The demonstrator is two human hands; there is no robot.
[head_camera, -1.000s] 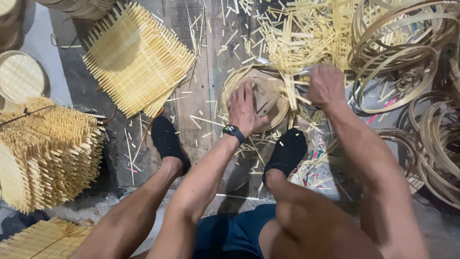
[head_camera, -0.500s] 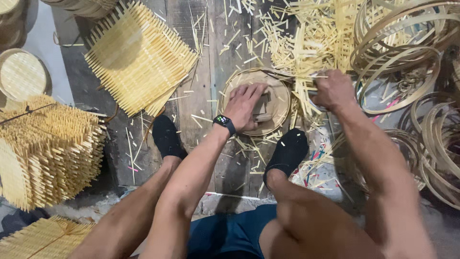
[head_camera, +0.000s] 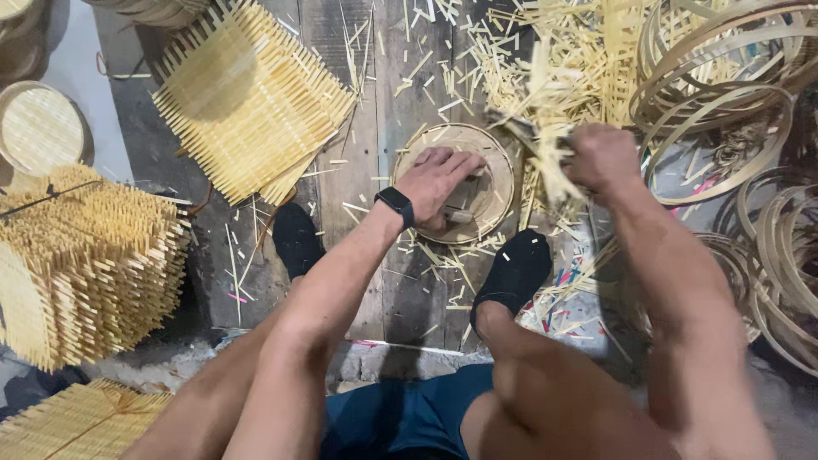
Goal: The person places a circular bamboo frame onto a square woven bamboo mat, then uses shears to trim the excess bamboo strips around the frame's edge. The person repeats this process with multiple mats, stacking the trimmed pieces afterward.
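Bamboo tray (head_camera: 503,175) at frame centre is pressed flat by left hand (head_camera: 439,183), fingers spread; right hand (head_camera: 601,158) is clenched on blurred strips (head_camera: 545,140). Rim looks fitted; trimming judged unfinished, with mats (head_camera: 247,98) stacked upper left

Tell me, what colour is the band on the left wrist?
Black. The wristband shows plainly in the head view, just behind the left hand pressing on the round basket.
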